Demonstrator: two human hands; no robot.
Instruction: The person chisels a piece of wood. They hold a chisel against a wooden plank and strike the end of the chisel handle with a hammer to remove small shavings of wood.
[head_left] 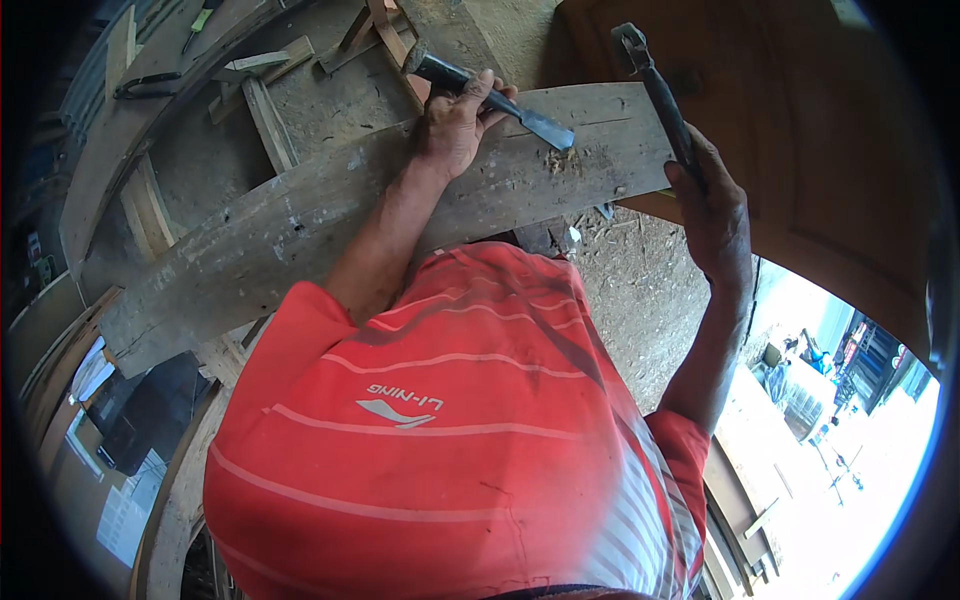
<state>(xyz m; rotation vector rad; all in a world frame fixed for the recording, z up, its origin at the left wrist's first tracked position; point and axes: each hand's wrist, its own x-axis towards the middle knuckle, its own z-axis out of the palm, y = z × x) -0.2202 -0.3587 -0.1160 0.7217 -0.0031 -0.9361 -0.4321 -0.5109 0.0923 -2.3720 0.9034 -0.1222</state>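
Note:
My left hand (456, 127) is closed around the dark handle of a wood chisel (547, 130). The chisel leans low over a weathered plank (350, 190), its wide steel blade by a rough, chipped patch (566, 160) with wood shavings. Whether the edge touches the wood I cannot tell. My right hand (715, 205) grips the dark handle of a hammer (655, 85) beyond the plank's right end. The hammer's metal head (630, 45) is raised, well apart from the chisel's butt (415, 57).
Behind the plank stands a wooden frame with crosspieces (268, 122). On a curved board (160, 75) at the far left lie pliers (148, 82) and a green-handled screwdriver (198, 22). A large brown wooden panel (830, 150) stands at the right. Dusty ground (635, 290) shows below the plank.

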